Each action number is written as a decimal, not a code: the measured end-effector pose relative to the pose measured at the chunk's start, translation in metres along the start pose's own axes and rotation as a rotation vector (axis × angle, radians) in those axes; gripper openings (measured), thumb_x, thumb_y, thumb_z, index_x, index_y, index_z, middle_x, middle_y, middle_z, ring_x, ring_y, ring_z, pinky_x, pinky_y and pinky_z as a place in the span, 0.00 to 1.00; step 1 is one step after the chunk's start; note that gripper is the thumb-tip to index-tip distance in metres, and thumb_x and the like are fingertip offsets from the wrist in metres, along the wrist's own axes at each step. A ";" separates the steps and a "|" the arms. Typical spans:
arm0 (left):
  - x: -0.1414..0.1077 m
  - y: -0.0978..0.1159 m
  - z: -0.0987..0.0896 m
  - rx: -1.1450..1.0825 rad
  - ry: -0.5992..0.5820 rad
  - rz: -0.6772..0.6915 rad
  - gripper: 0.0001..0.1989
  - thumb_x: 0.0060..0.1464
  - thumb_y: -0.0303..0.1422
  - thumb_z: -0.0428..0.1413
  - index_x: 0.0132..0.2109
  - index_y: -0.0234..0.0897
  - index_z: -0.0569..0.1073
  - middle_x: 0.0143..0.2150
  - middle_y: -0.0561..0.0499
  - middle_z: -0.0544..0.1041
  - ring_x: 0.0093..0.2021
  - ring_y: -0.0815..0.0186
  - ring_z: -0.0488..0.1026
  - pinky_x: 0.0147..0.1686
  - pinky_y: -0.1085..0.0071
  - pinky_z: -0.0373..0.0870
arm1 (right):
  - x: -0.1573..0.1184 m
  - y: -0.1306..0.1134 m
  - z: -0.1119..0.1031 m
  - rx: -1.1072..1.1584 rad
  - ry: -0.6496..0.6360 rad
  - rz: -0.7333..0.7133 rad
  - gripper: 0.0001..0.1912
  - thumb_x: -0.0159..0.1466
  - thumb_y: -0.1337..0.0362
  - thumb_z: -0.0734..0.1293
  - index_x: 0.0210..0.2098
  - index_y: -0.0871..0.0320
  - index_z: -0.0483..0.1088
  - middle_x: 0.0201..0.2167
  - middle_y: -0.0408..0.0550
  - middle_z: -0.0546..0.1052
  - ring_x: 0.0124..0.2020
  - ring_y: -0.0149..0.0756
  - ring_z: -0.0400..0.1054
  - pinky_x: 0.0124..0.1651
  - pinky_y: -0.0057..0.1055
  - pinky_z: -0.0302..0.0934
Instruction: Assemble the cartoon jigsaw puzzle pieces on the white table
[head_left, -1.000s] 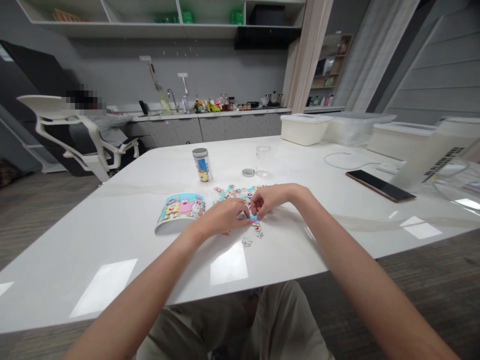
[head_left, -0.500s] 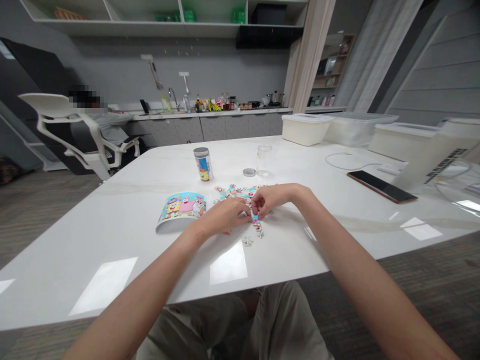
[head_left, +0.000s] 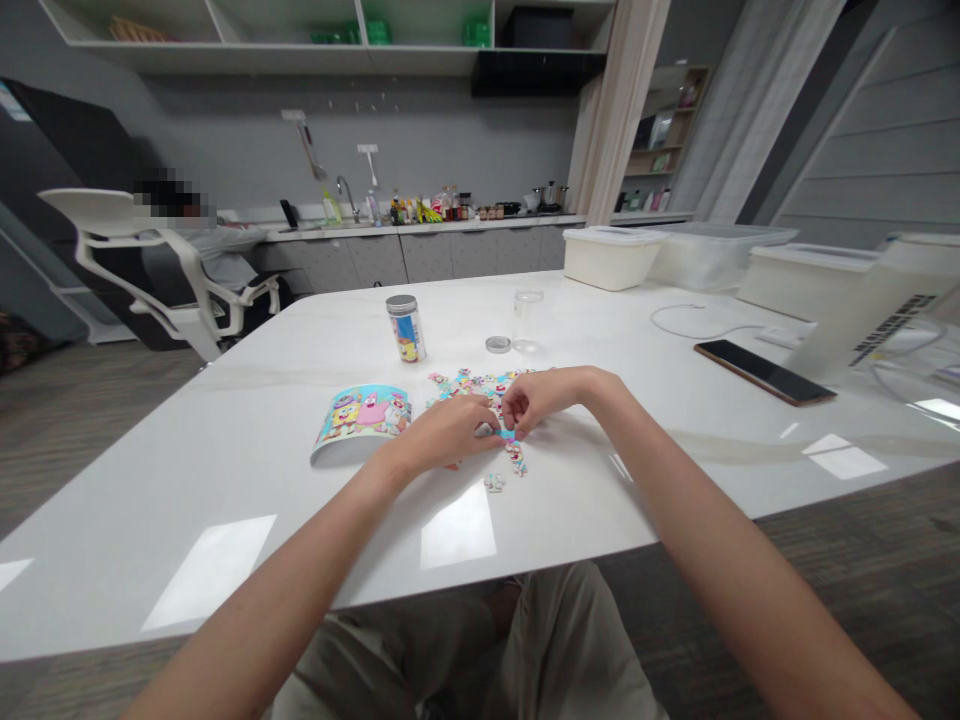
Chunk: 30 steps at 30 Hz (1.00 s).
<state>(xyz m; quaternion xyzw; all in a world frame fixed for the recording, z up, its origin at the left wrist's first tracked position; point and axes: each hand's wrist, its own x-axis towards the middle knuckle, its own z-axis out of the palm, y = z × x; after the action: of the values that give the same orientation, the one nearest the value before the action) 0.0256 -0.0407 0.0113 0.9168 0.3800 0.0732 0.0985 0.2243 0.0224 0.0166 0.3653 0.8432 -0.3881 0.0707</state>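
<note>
My left hand (head_left: 454, 428) and my right hand (head_left: 541, 402) meet over the white table, fingers pinched together. Between their fingertips is a blue and pink puzzle piece (head_left: 509, 435), which both hands grip. A pale puzzle piece (head_left: 486, 430) shows at my left fingers, partly covered. Just below the fingertips lies a short strip of puzzle pieces (head_left: 517, 460); whether it joins the held piece I cannot tell. Nearer to me is a loose pale piece (head_left: 494, 483). Behind my hands spreads a heap of colourful puzzle pieces (head_left: 466, 379), partly hidden by them.
A curved cartoon picture sheet (head_left: 366, 412) lies left of my hands. Farther back stand a labelled jar (head_left: 407, 332), a clear jar (head_left: 528, 320) and its round lid (head_left: 498, 344). A phone (head_left: 763, 372) and white bins (head_left: 611, 260) are to the right. Someone sits beyond the table.
My hands stay in nearly the same place. My left fingers have shifted slightly, and a pale piece shows at them more clearly.
</note>
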 end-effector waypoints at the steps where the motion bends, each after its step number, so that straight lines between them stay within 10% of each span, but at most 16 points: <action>1: 0.000 0.000 0.000 0.008 -0.007 -0.003 0.10 0.58 0.34 0.54 0.38 0.38 0.79 0.35 0.48 0.73 0.32 0.67 0.70 0.27 0.74 0.66 | 0.000 0.000 0.000 0.002 -0.002 0.003 0.13 0.50 0.60 0.73 0.34 0.58 0.73 0.29 0.42 0.74 0.31 0.31 0.65 0.34 0.29 0.57; 30: 0.004 -0.005 0.008 0.076 0.003 0.054 0.11 0.59 0.37 0.53 0.39 0.39 0.80 0.33 0.50 0.74 0.31 0.67 0.70 0.27 0.72 0.61 | -0.001 -0.002 0.000 0.003 0.008 0.015 0.14 0.49 0.59 0.74 0.33 0.58 0.73 0.29 0.42 0.74 0.31 0.31 0.65 0.35 0.29 0.57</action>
<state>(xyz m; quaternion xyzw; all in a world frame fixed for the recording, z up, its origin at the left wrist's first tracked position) 0.0266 -0.0352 0.0026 0.9296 0.3579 0.0629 0.0610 0.2238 0.0208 0.0184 0.3733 0.8402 -0.3871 0.0695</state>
